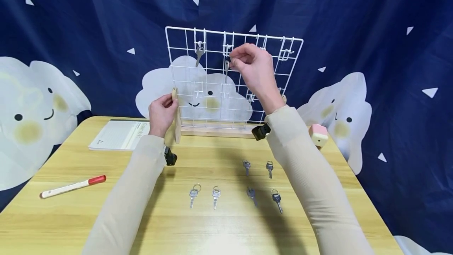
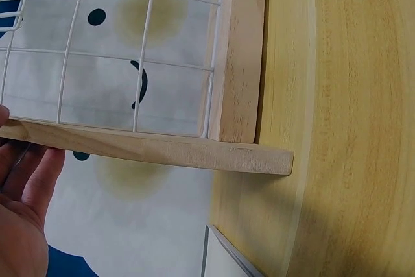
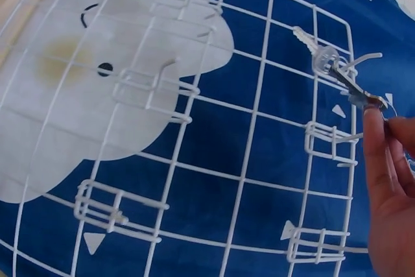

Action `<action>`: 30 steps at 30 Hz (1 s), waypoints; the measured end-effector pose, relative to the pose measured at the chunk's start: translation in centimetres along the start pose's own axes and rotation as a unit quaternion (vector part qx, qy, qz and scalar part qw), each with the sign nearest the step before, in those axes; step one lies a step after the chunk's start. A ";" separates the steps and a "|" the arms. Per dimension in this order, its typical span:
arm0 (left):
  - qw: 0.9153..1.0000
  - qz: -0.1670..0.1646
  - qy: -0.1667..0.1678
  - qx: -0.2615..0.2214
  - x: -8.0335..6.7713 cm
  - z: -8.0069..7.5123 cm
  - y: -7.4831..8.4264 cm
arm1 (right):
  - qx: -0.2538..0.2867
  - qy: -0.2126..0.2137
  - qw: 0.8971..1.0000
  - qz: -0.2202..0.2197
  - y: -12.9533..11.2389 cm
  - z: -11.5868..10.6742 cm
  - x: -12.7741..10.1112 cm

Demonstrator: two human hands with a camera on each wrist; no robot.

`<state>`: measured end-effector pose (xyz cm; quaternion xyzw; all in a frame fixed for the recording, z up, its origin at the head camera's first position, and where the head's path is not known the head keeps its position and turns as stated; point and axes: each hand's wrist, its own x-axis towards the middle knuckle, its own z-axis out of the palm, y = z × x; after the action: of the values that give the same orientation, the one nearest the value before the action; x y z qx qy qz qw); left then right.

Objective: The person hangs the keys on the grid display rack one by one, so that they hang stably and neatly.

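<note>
Against cloud-print backdrop, steady wire grid rack [image 1: 233, 78] with gripping left hand [image 1: 162, 112], ease key [image 1: 227, 69], pinched by right hand [image 1: 252, 66], squarely onto hook [image 1: 227, 47].

Head view: set high, facing forward and down over the pale wooden table [image 1: 219, 223] toward the white wire grid panel in its wooden stand [image 1: 233, 78], at middle distance. Left wrist view: very close to the panel's wooden base corner [image 2: 240, 154], looking through the lower wires. Right wrist view: close before the panel's upper hooks [image 3: 331, 141]. All three share the panel.
</note>
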<state>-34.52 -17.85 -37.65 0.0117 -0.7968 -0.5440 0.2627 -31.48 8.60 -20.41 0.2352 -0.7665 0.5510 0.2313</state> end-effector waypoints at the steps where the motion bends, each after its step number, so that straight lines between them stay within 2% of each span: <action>1: 1.000 0.001 0.001 -0.001 0.0 0.0 0.0 | 0.001 0.009 1.000 0.000 -0.1 0.1 0.2; 5: 1.000 0.001 0.002 -0.007 0.0 0.0 0.1 | 0.004 0.044 0.999 0.007 -0.3 0.4 0.8; 10: 1.000 0.001 0.002 -0.008 0.0 0.0 0.1 | 0.002 0.065 0.998 0.020 -0.6 0.6 1.4; 21: 1.000 -0.010 -0.001 -0.008 0.0 0.1 0.2 | 0.001 0.076 0.996 0.054 -0.7 1.4 2.2; 27: 1.000 0.012 0.004 -0.009 -0.1 0.1 0.2 | 0.011 0.076 0.995 0.060 -0.2 1.4 2.1; 30: 1.000 0.016 0.003 -0.009 -0.1 0.0 0.2 | 0.000 0.076 0.996 0.049 0.0 1.5 2.0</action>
<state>-34.35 -17.73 -37.56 -0.0018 -0.7914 -0.5465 0.2739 -33.18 7.01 -19.63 0.1552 -0.7573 0.5780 0.2613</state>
